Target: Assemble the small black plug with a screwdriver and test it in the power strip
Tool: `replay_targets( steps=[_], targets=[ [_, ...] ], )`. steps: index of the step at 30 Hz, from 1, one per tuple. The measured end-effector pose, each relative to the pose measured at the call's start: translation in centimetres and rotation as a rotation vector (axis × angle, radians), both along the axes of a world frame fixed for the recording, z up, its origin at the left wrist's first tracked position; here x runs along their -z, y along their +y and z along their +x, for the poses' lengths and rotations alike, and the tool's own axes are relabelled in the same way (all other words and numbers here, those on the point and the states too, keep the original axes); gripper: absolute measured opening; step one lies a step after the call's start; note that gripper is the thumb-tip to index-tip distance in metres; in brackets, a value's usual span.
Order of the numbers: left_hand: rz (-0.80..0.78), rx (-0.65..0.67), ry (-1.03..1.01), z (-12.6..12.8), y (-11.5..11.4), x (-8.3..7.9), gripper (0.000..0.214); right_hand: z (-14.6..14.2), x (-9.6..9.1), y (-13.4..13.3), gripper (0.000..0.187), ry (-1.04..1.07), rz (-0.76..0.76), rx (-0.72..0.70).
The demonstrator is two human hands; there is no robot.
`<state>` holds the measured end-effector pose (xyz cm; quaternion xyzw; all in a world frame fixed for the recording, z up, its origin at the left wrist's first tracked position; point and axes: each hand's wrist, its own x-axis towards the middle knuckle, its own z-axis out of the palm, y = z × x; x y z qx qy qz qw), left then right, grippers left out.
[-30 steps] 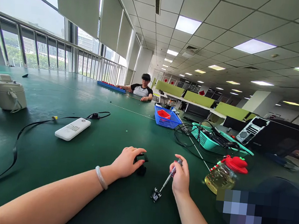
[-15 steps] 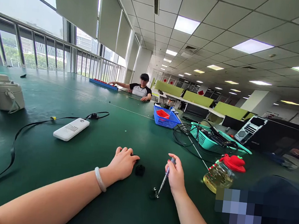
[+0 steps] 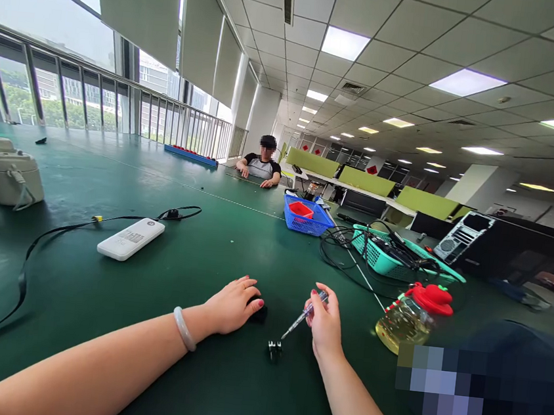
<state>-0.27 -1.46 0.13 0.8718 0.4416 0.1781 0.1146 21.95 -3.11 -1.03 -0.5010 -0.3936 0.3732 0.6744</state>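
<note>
My right hand (image 3: 325, 319) is closed around a screwdriver (image 3: 304, 316) with a clear handle, slanting down to the left. Its tip is at or just above a small black part with shiny metal terminals (image 3: 274, 350) on the green table; whether they touch I cannot tell. My left hand (image 3: 234, 307), a pale bangle on its wrist, rests palm down with fingers apart. Its thumb lies over the edge of a small black block (image 3: 259, 314), partly hidden by the hand.
A white power bank (image 3: 131, 239) and black cord lie left. To the right stand a red-lidded bottle (image 3: 406, 323), a teal basket (image 3: 376, 252) of cables and a blue basket (image 3: 305, 223). A person (image 3: 261, 166) sits at the far side. A beige container (image 3: 10, 173) stands far left.
The screwdriver has tilted further, its tip shifting left and up. The part with metal terminals has moved left and slightly up. My left hand's fingers have spread, its thumb reaching over the black block.
</note>
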Motion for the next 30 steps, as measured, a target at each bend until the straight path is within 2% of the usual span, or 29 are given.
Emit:
replay_targets(
  steps=[4, 12, 18, 22, 26, 30],
  targets=[
    [-0.078, 0.159, 0.048, 0.1, -0.7, 0.0, 0.051, -0.1, 0.0, 0.0, 0.049, 0.018, -0.028, 0.001],
    [-0.015, 0.18, 0.023, 2.1, -4.7, -0.8, 0.066, 0.1, -0.1, 0.2, 0.047, 0.15, -0.015, -0.009],
    [0.023, 0.17, 0.102, 3.7, -7.0, -0.8, 0.034, 0.6, 0.2, 0.7, 0.045, 0.249, 0.001, -0.028],
    [0.041, 0.161, 0.139, 4.2, -7.3, -0.8, 0.028, 0.4, 0.2, 0.7, 0.046, 0.256, -0.002, -0.04],
    [0.037, 0.114, 0.147, 3.3, -7.3, -1.3, 0.026, 0.2, 0.3, 0.6, 0.047, 0.255, 0.0, -0.059],
    [-0.022, 0.03, 0.119, -0.7, -7.1, -1.9, 0.02, 0.2, 0.3, 0.5, 0.046, 0.236, -0.002, -0.072]
  ],
)
